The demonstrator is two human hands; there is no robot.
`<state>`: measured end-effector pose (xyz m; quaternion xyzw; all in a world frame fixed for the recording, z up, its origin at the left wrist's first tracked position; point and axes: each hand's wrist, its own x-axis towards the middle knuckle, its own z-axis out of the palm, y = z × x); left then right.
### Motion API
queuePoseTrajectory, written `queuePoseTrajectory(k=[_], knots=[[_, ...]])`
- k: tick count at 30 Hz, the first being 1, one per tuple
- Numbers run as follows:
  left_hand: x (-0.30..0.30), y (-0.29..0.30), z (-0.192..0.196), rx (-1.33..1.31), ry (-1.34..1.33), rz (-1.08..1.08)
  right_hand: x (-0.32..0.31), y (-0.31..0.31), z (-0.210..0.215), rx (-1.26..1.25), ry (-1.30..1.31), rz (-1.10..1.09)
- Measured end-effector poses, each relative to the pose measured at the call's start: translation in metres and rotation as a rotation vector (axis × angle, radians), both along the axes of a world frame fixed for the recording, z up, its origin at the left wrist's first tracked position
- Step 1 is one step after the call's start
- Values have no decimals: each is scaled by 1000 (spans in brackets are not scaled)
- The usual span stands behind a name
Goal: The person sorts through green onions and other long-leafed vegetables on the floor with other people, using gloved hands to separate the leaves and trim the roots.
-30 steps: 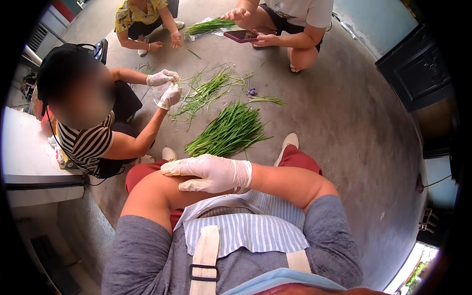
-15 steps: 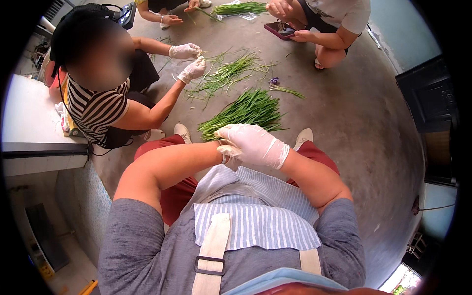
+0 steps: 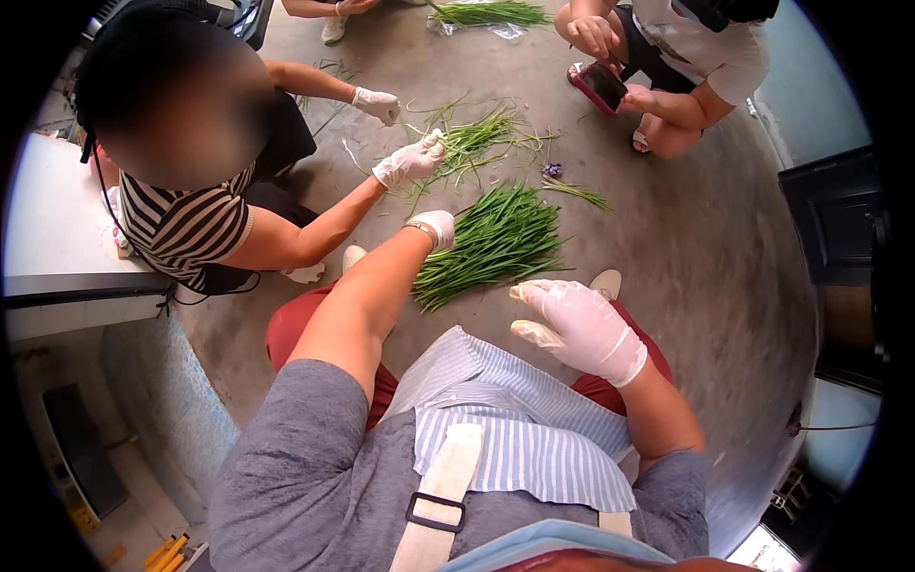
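Observation:
On the floor between my feet lies a thick pile of long green chives. My left hand, in a white glove, reaches to the pile's left side and touches it. Its fingers are hidden from me, so I cannot see whether they grip any leaves. My right hand, also gloved, hangs above my right knee, nearer than the pile. Its thumb and fingers are apart, with nothing between them.
Beyond the pile are loose, messy chives, which a gloved co-worker at the left handles. A small bunch lies beside a purple item. At far right a crouching person holds a phone. More chives rest on plastic.
My hands, close together before, have parted: the left reached forward to the chives, the right drew right and opened. The co-worker's hands moved apart. The phone shifted right in view.

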<state>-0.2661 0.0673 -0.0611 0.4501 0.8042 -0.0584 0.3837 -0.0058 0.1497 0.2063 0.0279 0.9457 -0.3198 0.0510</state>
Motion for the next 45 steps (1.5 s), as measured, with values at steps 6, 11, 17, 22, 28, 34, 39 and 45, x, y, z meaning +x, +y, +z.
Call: queuePoseTrajectory(k=[6, 11, 17, 22, 28, 34, 39, 45], knots=[[-45, 53, -44, 97, -52, 343, -11, 44, -9, -137, -63, -86], [-94, 102, -98, 181, 37, 410, -12, 83, -14, -403, -120, -262], [-120, 154, -119, 90, 209, 450, -26, 125, -43, -561, -201, -481], [-135, 159, -148, 202, 351, 416, -38, 140, -56, -637, -223, -507], [-110, 141, -194, 365, 283, 468, -39, 142, -51, -482, -245, -355], [-134, 102, -135, 758, 387, 212, -34, 136, -42, -382, -265, -281], [-85, 48, -115, 397, 250, -86, -32, 126, -36, -364, -272, -230], [-98, 8, -163, 317, 70, 520, -23, 113, -41, -356, -237, -220]])
